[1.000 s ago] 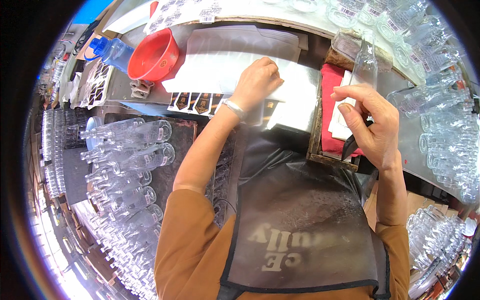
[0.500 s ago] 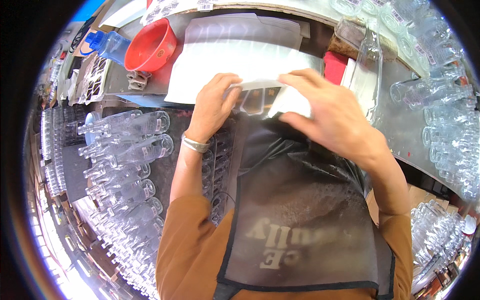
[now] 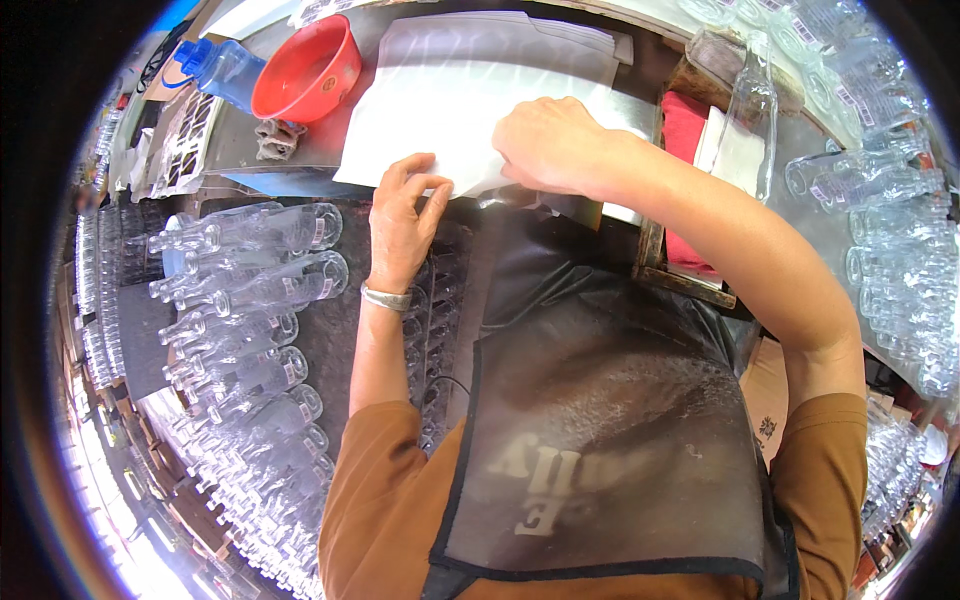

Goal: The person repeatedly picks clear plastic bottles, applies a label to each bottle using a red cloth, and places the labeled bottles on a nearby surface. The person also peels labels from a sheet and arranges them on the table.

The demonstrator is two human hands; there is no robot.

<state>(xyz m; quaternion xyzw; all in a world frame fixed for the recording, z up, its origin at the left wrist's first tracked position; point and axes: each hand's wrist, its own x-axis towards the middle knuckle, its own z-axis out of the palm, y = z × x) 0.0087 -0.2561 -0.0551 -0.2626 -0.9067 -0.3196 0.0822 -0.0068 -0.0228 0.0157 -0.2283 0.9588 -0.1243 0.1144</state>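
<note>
A stack of white sheets (image 3: 440,110) lies on the work surface in front of me. At its near edge is my left hand (image 3: 402,225), its fingers bent and its thumb and forefinger closed on the edge of a white sheet. My right hand (image 3: 550,145) rests over the right part of the sheets, curled into a loose fist. Its fingertips are turned down and hidden, so what they grip cannot be made out. Just under it hangs a glossy, see-through edge (image 3: 515,195). A clear glass bottle (image 3: 752,120) lies right of my right forearm, beside a red pad (image 3: 685,135) in a wooden frame.
Beyond the left hand stand a red bowl (image 3: 310,75), a blue bottle (image 3: 222,72) and a crumpled grey cloth (image 3: 278,139). Many clear glass bottles (image 3: 270,280) lie in rows at the left. More glass bottles (image 3: 890,250) crowd the right side. A brown block (image 3: 710,65) sits at the back right.
My right hand has swung left and away from me over the sheets, its spread fingers now curled. My left hand has moved slightly left and nearer. The red pad's wooden frame is now uncovered.
</note>
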